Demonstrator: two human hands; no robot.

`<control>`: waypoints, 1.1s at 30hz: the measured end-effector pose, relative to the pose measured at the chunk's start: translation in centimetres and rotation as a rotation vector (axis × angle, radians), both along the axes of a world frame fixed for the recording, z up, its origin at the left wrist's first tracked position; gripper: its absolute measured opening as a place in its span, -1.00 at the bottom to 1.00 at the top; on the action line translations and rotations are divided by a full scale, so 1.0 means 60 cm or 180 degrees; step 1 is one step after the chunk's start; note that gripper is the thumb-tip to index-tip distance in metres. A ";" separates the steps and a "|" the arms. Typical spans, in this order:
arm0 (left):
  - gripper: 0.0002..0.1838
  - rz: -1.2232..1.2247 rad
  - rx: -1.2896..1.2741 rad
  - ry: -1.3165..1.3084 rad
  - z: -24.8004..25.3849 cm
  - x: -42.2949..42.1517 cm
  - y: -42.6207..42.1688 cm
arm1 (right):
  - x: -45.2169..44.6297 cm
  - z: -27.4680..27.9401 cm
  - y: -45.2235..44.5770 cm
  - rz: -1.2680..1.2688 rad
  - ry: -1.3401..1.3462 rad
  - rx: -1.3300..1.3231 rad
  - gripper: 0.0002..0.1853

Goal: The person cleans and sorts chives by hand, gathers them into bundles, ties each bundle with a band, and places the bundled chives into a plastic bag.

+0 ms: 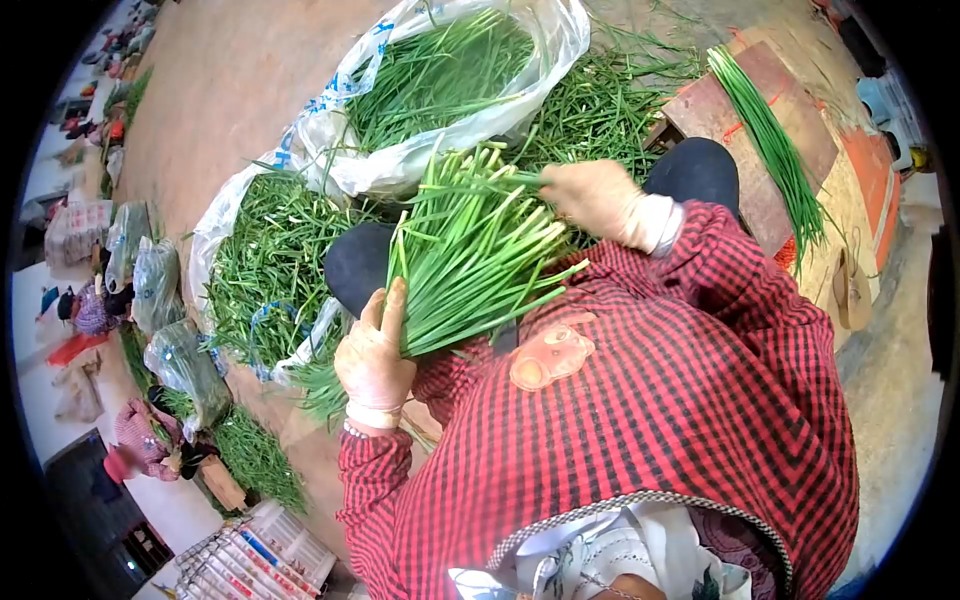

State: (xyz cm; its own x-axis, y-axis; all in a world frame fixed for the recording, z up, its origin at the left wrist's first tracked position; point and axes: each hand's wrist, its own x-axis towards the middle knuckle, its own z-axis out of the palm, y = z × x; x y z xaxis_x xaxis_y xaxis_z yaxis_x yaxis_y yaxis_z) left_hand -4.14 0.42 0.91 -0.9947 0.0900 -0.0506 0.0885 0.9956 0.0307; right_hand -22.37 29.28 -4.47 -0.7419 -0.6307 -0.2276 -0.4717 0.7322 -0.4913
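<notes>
My left hand [375,355], in a thin pale glove, is wrapped round a thick bunch of garlic chives [480,265] over my lap. Their pale cut ends fan out to the right and upward. My right hand [600,205], gloved too and slightly blurred, is closed on a few chive stalks [510,180] at the bunch's upper right. The exact fingertip grip is hard to make out. A red-and-black checked apron [650,400] covers my lap below the bunch.
A clear plastic bag [555,75] full of chives stands ahead, with loose green heaps [270,265] around it. To the right, a neat chive bundle [770,135] lies on a low wooden board [800,120]. Another person [145,440] sits far left near filled bags [185,365].
</notes>
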 end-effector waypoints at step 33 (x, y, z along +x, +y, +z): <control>-0.06 -0.0480 -0.0094 0.0002 0.001 0.050 -0.001 | -0.025 -0.020 -0.010 0.0019 -0.0988 -0.0872 -0.50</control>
